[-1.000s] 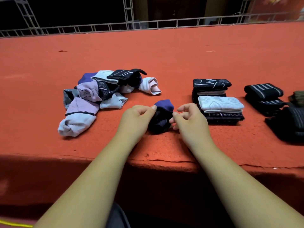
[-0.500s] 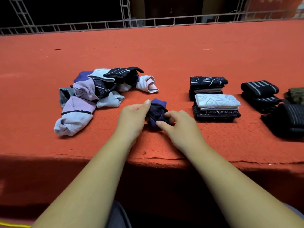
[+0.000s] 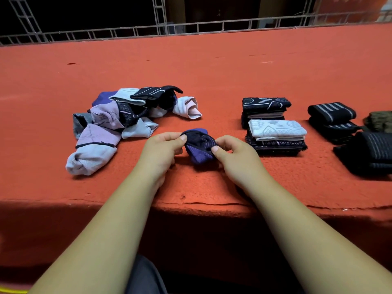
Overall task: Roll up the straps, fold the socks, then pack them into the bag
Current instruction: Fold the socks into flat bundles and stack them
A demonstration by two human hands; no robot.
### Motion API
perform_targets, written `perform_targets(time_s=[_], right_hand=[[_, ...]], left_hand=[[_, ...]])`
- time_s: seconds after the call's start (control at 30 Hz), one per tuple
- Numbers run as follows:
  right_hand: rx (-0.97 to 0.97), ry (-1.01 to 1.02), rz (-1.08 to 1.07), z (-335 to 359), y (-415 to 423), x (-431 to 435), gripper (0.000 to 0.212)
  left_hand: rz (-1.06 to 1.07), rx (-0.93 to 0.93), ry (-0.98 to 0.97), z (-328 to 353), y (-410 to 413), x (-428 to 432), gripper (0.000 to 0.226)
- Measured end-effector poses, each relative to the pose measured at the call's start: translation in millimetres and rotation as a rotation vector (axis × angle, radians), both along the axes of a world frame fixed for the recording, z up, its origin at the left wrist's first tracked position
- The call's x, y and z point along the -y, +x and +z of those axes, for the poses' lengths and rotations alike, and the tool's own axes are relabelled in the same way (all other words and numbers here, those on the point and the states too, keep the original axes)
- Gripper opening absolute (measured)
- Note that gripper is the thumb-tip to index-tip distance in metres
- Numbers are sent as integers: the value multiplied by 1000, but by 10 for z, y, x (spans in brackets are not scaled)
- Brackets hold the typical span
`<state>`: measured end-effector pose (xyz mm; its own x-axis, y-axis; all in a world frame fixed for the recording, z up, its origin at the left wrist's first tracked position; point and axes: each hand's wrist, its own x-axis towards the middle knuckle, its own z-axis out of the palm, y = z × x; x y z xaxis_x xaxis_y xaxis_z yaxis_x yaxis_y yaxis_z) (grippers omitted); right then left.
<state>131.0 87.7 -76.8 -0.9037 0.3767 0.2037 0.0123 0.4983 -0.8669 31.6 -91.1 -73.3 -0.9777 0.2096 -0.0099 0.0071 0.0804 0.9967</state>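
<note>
A dark navy and purple sock [image 3: 198, 146] is bunched between my two hands, just above the red surface near its front edge. My left hand [image 3: 162, 152] pinches its left side and my right hand [image 3: 235, 154] pinches its right side. To the left lies a loose heap of unfolded socks [image 3: 118, 124] in lilac, white, grey and black. To the right stand two stacks of folded socks [image 3: 273, 129], black and white patterned. Further right lie rolled black striped straps [image 3: 332, 114] and a bigger dark roll [image 3: 371, 153]. No bag is in view.
The red carpeted platform [image 3: 212, 71] stretches far back to a metal truss railing [image 3: 191, 26]. Its front edge [image 3: 201, 203] drops off just below my wrists. A brownish rolled strap [image 3: 379, 120] sits at the far right edge.
My hands have turned and re-gripped the navy and purple sock, so that its purple part now faces down toward me. The heap and the stacks have not moved.
</note>
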Motion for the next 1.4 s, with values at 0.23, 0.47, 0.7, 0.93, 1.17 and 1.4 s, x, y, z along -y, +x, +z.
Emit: perform_targets(time_s=[0.23,0.47,0.7,0.93,1.17,1.4], right_hand=[[4,-494,18,86,38,-73,15],[15,-817,93,138,59,-194,16],[12,-78,-66,143,128,-183,26],[-32,160,-14,-45,131,-122,16],[41,190,98,-5,194,-134,28],[-14,332,65,-109,136,-84,23]], left_hand=[[109,39,-9,11,-192,67,11],[225,-104,-70,50,-383,133,17],[301,-160,-192,23,-399,104,12],[100,-96,-74,129,-138,-118,44],[110,-225,-726,115,85,-84,49],[48,-222,-884,101,145,-87,56]])
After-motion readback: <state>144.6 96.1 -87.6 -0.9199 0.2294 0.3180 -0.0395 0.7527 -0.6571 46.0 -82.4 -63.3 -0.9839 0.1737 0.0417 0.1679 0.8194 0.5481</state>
